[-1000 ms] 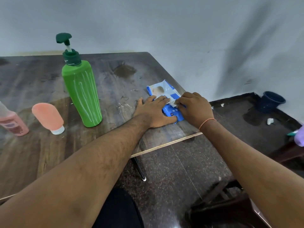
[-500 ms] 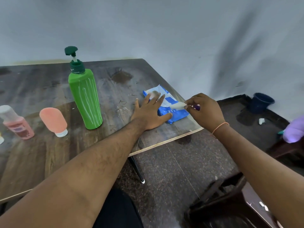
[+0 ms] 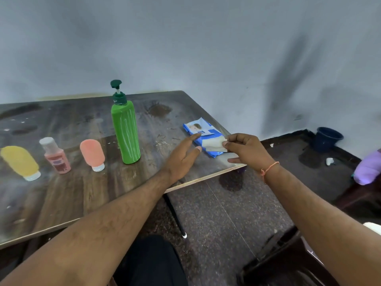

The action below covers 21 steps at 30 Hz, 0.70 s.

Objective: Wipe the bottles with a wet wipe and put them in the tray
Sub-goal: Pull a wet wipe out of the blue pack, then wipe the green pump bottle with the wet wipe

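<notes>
A blue wet-wipe pack lies near the table's right corner. My right hand pinches a white wet wipe that stretches out over the pack. My left hand hovers just left of the pack with its fingers spread, its index fingertip at the pack's edge. Standing in a row to the left are a tall green pump bottle, an inverted peach tube, a small pink bottle and an inverted yellow tube. No tray is in view.
The dark wooden table ends in a pale front edge just below my hands. On the floor to the right sit a dark blue bucket and a purple object. A dark chair frame is at the lower right.
My right hand has drawn the wipe out of the pack toward the right. My left hand has lifted off the pack and spread. The view has shifted, bringing more bottles into sight at the left.
</notes>
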Each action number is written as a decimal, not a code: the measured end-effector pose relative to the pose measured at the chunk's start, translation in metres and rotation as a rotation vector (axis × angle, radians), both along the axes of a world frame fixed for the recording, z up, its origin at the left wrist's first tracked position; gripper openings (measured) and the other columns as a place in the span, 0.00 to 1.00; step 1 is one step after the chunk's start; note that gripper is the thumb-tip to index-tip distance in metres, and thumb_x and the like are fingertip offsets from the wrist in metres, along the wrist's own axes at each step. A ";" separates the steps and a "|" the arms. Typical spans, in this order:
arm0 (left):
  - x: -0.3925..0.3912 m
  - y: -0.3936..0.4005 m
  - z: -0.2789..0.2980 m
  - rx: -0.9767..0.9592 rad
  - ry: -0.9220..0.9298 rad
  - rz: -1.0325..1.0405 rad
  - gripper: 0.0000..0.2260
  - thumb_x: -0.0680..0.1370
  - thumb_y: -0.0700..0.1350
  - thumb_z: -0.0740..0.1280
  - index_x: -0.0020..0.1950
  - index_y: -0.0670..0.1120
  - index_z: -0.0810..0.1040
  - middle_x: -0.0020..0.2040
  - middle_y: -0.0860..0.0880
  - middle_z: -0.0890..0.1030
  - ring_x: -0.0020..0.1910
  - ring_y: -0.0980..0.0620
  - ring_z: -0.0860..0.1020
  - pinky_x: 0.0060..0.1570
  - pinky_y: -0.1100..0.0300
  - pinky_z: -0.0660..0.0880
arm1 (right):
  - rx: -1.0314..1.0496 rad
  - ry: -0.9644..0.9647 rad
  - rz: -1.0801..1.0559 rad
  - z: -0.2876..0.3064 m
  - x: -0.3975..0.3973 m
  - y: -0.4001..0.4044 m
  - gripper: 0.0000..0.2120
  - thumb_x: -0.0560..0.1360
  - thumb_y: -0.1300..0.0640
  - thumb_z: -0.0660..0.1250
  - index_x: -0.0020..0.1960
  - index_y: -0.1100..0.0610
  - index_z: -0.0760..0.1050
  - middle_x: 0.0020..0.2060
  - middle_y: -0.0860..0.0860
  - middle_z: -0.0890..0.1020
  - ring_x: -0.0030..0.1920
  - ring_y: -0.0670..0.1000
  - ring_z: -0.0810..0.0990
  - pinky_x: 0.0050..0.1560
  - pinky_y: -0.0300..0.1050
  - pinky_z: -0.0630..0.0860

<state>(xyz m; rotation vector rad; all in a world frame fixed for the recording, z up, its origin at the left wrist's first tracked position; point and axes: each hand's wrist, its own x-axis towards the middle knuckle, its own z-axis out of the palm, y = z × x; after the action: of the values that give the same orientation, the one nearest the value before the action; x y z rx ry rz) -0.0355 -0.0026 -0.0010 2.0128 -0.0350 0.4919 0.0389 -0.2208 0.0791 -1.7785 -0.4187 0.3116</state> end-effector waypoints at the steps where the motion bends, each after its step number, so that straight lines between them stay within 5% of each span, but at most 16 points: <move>1: -0.009 0.000 0.000 -0.099 0.016 -0.008 0.24 0.83 0.53 0.64 0.80 0.54 0.70 0.76 0.58 0.75 0.77 0.61 0.69 0.80 0.53 0.65 | 0.012 0.016 0.009 0.000 -0.006 0.003 0.03 0.79 0.59 0.76 0.52 0.54 0.84 0.44 0.48 0.86 0.46 0.46 0.85 0.53 0.56 0.87; 4: -0.033 0.004 -0.003 -0.256 0.016 0.008 0.26 0.79 0.53 0.69 0.78 0.56 0.71 0.68 0.52 0.82 0.69 0.51 0.78 0.75 0.47 0.71 | 0.037 0.055 0.052 -0.001 -0.025 0.015 0.04 0.79 0.60 0.76 0.54 0.55 0.84 0.46 0.51 0.89 0.46 0.50 0.89 0.51 0.58 0.87; 10: -0.092 0.036 -0.010 -0.138 0.064 0.000 0.29 0.74 0.59 0.77 0.74 0.55 0.76 0.63 0.52 0.85 0.60 0.42 0.83 0.66 0.41 0.78 | 0.018 0.086 0.160 -0.008 -0.063 0.053 0.08 0.80 0.58 0.74 0.58 0.58 0.84 0.50 0.56 0.90 0.47 0.53 0.89 0.48 0.52 0.87; 12: -0.114 0.053 -0.007 -0.077 0.103 0.012 0.32 0.71 0.59 0.81 0.73 0.58 0.76 0.59 0.53 0.85 0.46 0.44 0.83 0.52 0.45 0.83 | 0.002 0.082 0.194 -0.014 -0.074 0.071 0.07 0.81 0.57 0.74 0.57 0.58 0.85 0.49 0.55 0.90 0.45 0.52 0.88 0.47 0.51 0.86; 15: -0.148 0.080 -0.004 0.029 0.133 0.063 0.33 0.69 0.53 0.84 0.73 0.55 0.78 0.47 0.62 0.83 0.30 0.57 0.68 0.30 0.60 0.67 | -0.004 0.097 0.248 -0.026 -0.093 0.102 0.06 0.81 0.56 0.74 0.55 0.57 0.86 0.46 0.54 0.90 0.42 0.49 0.87 0.46 0.50 0.86; 21: -0.202 0.129 0.001 0.001 0.187 0.177 0.31 0.69 0.50 0.85 0.70 0.53 0.79 0.50 0.52 0.86 0.32 0.56 0.69 0.34 0.60 0.68 | 0.025 0.161 0.356 -0.048 -0.124 0.165 0.05 0.81 0.57 0.73 0.55 0.57 0.86 0.46 0.56 0.90 0.40 0.48 0.85 0.42 0.45 0.86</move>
<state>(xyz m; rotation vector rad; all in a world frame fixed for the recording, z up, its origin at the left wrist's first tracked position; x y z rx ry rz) -0.2373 0.1265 0.0000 2.0652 0.2598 0.4122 -0.0856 -0.0557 0.0308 -1.6362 -0.6207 0.6922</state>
